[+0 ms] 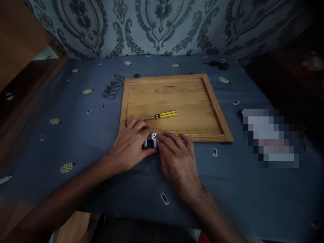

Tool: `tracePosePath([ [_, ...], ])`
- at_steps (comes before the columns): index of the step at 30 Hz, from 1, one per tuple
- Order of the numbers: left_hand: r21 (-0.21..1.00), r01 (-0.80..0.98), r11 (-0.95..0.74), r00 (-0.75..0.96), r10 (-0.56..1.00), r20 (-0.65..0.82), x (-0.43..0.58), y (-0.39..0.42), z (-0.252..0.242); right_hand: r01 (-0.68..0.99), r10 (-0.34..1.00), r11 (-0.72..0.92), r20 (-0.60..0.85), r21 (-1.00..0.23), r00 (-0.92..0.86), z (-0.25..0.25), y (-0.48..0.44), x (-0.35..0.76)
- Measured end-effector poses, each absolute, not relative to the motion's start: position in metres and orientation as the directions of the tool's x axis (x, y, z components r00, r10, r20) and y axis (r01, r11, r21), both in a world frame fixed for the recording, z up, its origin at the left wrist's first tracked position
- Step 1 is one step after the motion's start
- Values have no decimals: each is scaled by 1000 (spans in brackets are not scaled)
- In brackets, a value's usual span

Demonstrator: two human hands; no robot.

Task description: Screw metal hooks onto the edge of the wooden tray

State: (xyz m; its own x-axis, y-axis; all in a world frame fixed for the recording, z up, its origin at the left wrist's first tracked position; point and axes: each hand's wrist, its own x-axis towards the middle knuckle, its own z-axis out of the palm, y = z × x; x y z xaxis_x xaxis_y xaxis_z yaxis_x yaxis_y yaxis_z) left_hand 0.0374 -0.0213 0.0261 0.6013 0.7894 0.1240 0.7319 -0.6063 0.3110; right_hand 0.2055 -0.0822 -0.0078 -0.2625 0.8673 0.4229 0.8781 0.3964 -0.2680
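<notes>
A framed wooden panel (167,96) lies flat on the blue patterned cloth. At its near edge is a small silver-and-black metal fitting (152,143), perhaps a hinge; its exact kind is hard to make out. My left hand (133,143) grips the fitting's left side, the thumb below and the fingers curled over the panel's edge. From the right, my right hand (177,157) presses its closed fingertips against the same piece. A screwdriver (165,114) with a yellow and black handle rests on the panel just beyond my left fingers, which hide its tip.
Several dark metal pieces (111,88) lie in a row left of the panel. A dark-handled tool (219,64) is at the back right. A pixelated object (270,138) lies on the right. Patterned fabric (162,27) rises behind, and wooden furniture (22,37) stands at the left.
</notes>
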Motion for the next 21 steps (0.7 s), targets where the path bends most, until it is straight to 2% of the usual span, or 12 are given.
tracePosePath([
  [7,346,733,-586,593,799,97,34,-17,27,879,856,408,440,-249,-273,-8,-82,206],
  [21,337,720,-607,599,788,139,35,-19,27,879,853,408,446,-246,-271,-9,-82,205],
])
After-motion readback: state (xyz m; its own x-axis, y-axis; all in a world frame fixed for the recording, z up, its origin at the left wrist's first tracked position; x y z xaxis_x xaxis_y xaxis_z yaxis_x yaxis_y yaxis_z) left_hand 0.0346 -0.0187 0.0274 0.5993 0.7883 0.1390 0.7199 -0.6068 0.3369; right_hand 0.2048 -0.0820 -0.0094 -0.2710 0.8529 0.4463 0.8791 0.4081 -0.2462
